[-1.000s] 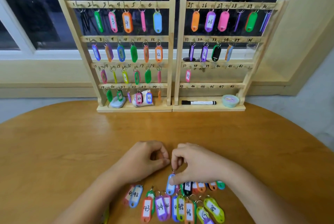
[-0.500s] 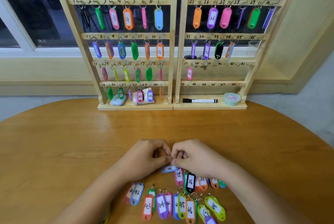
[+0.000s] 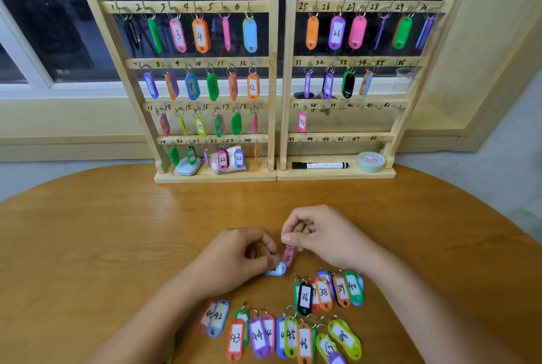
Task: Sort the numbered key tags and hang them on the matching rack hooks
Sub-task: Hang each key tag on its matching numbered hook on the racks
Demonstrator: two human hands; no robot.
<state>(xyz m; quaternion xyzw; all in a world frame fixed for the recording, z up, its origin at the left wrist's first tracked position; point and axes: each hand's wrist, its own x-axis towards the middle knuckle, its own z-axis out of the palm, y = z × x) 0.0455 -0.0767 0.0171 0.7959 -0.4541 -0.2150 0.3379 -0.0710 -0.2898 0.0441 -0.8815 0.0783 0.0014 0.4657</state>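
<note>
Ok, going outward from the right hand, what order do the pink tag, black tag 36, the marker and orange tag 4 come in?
1. Pink tag: its ring is pinched in the right hand.
2. Black tag 36: on the table, close by.
3. Marker: on the right rack base.
4. Orange tag 4: top row, left rack.

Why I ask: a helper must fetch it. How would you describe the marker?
Find the right-hand rack. On its base, below hooks 43 to 48, lies the marker: a thin white pen with black ends, unlike the round green tub beside it.
</note>
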